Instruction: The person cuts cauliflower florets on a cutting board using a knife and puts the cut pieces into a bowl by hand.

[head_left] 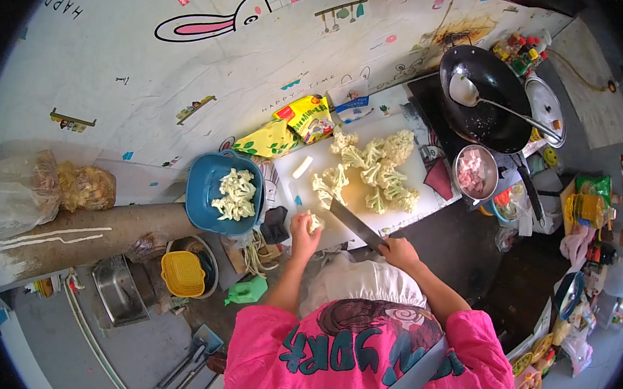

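Observation:
My right hand (400, 252) grips the handle of a cleaver (355, 222), its blade slanting up and left over the white cutting board (293, 196). The blade's tip is beside a cauliflower piece (331, 184). My left hand (303, 235) is closed around a small cauliflower floret (314, 223) at the board's near left edge. A heap of larger cauliflower pieces (382, 164) covers the board's right half. Near its upper left corner lies a pale stalk piece (302, 167). Cut florets (236, 195) sit in a blue basin (199, 215) left of the board.
At the right, a black wok (498, 73) on the stove holds a ladle (464, 90). A metal bowl of raw meat (473, 171) stands below it. Seasoning packets (308, 119) lean behind the board. A yellow basket (183, 273) sits lower left.

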Action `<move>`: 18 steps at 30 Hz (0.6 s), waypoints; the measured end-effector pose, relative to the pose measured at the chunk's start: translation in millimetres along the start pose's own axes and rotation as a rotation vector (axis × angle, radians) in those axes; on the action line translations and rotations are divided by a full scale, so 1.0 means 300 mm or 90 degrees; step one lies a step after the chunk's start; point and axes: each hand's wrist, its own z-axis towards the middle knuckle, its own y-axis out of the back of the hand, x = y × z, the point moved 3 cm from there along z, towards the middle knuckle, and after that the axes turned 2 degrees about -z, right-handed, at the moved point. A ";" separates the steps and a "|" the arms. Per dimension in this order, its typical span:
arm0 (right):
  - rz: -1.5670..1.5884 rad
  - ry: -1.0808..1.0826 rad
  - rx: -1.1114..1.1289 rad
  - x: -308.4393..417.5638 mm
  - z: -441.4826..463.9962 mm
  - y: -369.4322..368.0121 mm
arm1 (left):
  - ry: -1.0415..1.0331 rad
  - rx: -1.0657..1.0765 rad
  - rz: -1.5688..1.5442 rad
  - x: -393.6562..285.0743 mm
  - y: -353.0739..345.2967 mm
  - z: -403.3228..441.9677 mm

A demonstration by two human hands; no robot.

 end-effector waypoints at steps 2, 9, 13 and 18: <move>0.005 0.016 -0.007 -0.002 -0.002 0.000 | 0.026 0.010 -0.016 0.022 -0.007 -0.002; 0.012 0.111 -0.075 0.009 -0.006 0.006 | 0.033 -0.009 -0.044 0.022 0.002 0.003; -0.003 0.133 -0.068 0.012 -0.001 0.003 | 0.000 -0.010 -0.042 0.029 0.001 -0.017; -0.029 0.127 -0.038 0.033 0.002 0.010 | 0.012 -0.003 0.003 -0.003 0.005 -0.012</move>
